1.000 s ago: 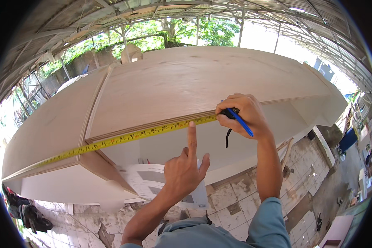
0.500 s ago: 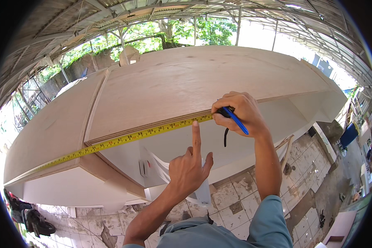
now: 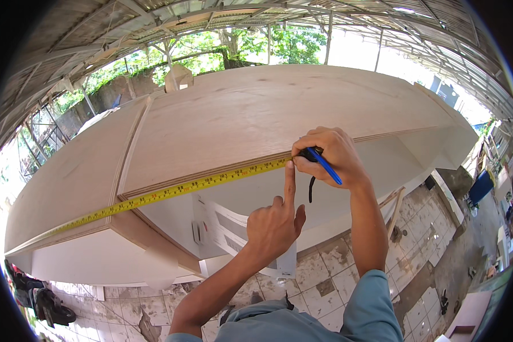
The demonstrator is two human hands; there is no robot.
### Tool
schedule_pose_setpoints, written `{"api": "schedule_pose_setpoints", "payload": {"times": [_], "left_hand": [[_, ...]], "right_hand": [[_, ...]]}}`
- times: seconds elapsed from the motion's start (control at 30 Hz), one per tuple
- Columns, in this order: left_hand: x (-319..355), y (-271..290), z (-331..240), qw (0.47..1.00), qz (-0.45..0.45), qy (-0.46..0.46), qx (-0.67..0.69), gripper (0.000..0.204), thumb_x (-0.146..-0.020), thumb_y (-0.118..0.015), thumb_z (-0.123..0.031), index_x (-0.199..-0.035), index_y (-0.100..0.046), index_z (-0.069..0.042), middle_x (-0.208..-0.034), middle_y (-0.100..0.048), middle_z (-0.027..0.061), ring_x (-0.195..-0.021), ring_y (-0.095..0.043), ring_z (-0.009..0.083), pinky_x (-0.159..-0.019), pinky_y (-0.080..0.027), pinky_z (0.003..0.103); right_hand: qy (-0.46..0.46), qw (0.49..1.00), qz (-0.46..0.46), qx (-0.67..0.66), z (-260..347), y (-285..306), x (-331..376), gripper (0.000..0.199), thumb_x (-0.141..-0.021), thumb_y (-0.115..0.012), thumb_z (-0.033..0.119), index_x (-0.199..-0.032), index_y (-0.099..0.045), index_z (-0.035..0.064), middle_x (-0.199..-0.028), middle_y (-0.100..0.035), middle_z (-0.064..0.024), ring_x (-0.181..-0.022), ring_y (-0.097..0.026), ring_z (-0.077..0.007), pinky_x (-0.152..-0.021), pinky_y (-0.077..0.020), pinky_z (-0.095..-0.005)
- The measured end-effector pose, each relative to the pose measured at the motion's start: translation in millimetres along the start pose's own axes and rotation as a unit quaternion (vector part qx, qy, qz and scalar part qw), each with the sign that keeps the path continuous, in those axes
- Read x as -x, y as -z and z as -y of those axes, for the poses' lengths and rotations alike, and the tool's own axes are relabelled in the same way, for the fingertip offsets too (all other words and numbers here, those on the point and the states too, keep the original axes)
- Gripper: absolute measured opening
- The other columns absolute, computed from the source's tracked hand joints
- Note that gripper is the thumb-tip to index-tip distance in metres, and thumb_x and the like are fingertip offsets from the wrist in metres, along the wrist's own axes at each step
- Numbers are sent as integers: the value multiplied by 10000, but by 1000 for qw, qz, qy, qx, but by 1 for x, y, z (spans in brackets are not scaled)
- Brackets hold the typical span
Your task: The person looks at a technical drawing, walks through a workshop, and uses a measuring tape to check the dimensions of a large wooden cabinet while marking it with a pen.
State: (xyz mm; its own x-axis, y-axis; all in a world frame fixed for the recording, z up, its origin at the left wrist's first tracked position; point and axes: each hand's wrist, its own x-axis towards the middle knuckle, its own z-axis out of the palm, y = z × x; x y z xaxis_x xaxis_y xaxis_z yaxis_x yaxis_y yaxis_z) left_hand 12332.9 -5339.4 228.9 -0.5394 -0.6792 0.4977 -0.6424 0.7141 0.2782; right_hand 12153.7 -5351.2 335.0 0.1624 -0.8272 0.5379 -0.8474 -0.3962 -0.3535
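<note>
A yellow tape measure blade (image 3: 176, 191) runs along the front edge of a large pale plywood cabinet (image 3: 256, 108), from the far left end to my right hand. My right hand (image 3: 332, 157) is closed round the black tape measure case (image 3: 309, 154) at that edge, with a blue pen (image 3: 326, 166) held in the same grip. The case is mostly hidden by the fingers, and a black strap (image 3: 311, 190) hangs below. My left hand (image 3: 273, 228) holds nothing. Its index finger points up to the blade close beside the case, thumb apart, the other fingers curled.
Below the plywood top are white inner panels (image 3: 353, 188) and a printed white sheet (image 3: 231, 225). Broken tiles (image 3: 336, 262) cover the floor around me. A motorcycle wheel (image 3: 54, 308) shows at lower left, a blue object (image 3: 482, 186) at right.
My left index finger has slid right along the blade, up close to the tape measure case. The printed sheet below shows more of its face. My right hand has stayed in place.
</note>
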Motion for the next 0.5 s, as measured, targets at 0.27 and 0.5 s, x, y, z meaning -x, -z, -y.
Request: {"api": "schedule_pose_setpoints", "payload": {"times": [0.27,0.5], "left_hand": [[-1,0,-1,1000,1,-12,3,1022,-908,-697,-320,-1611,-70,75,-595,-631,122,-438,-588,299,-419,-480,413],[-2,0,-2,1000,6,-9,15,1025,-902,-705,-314,-1613,-75,71,-599,-630,124,-442,-587,299,-420,-479,410]], "right_hand": [[-8,1000,-5,-10,-2,-2,1,198,-725,-746,258,-811,-754,80,-708,-654,-113,-703,-628,-318,-651,-486,-424],[-4,1000,-1,1,-2,-1,0,184,-737,-755,233,-810,-742,66,-686,-643,-80,-680,-613,-246,-649,-467,-369]]}}
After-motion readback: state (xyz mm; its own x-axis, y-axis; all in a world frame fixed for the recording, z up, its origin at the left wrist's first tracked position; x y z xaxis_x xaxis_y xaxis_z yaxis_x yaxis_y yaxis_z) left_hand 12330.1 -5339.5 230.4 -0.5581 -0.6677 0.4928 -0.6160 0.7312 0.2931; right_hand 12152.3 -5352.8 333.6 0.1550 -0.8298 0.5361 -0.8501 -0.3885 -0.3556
